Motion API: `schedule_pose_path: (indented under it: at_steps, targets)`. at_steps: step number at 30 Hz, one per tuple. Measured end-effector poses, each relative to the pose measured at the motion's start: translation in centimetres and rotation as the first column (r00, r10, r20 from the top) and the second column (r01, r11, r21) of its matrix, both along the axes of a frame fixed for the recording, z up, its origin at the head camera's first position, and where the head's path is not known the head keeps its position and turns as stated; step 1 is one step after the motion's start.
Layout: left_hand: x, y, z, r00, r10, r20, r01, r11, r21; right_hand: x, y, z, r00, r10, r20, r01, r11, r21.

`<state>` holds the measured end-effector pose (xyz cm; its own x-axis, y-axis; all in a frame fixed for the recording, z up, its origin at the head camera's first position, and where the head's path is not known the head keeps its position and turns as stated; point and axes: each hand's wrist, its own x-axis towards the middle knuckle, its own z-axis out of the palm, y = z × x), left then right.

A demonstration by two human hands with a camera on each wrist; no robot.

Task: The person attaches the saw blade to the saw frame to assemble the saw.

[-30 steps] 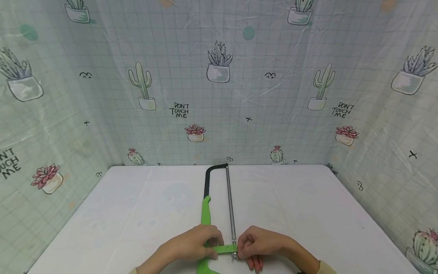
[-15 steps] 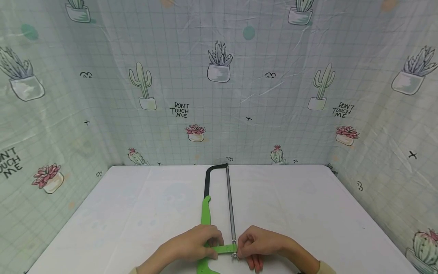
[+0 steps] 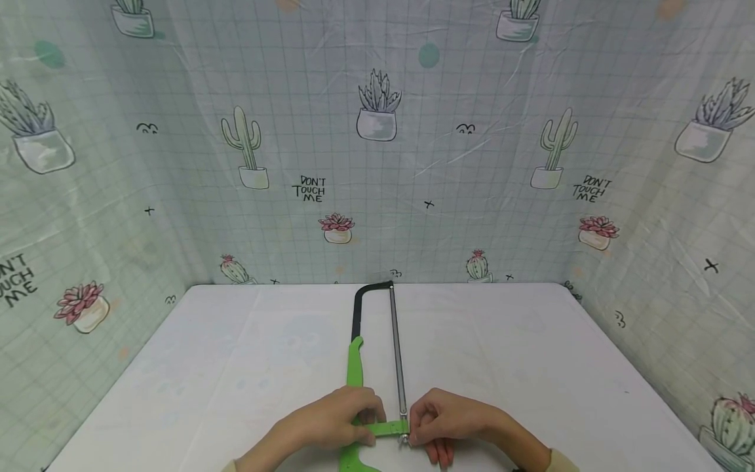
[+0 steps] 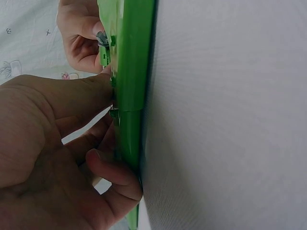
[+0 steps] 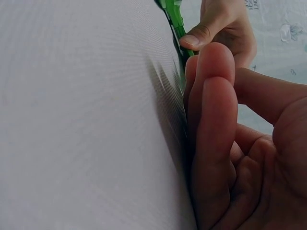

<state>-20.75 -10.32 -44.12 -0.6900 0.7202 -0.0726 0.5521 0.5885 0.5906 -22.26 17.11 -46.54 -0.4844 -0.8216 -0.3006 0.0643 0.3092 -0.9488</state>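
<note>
A hacksaw with a green handle and frame and a black front bow lies flat on the white table. Its grey blade runs along the right side, toward the far edge. My left hand grips the green frame where the short cross arm branches off, seen close up in the left wrist view. At the near end of the blade, my right hand pinches a small metal wing nut between thumb and index finger. Its other fingers rest low along the tabletop; the right wrist view hides the pinch.
The white table extends to both sides of the saw. A cloth backdrop printed with cacti rises behind and on both sides. The saw's black tip reaches the table's far edge, and its handle runs off the bottom of the head view.
The wing nut has turned slightly between my right fingers. Both hands and the hacksaw otherwise keep their places.
</note>
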Motion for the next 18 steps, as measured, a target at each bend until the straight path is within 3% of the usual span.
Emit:
schedule_pose_path:
  at_steps: [18]
  targets:
    - [-0.18,-0.06,-0.21,1.0,0.001,-0.003,-0.001,1.0,0.004,-0.14,0.04,-0.12,1.0,0.001,0.007,-0.001,1.0,-0.001]
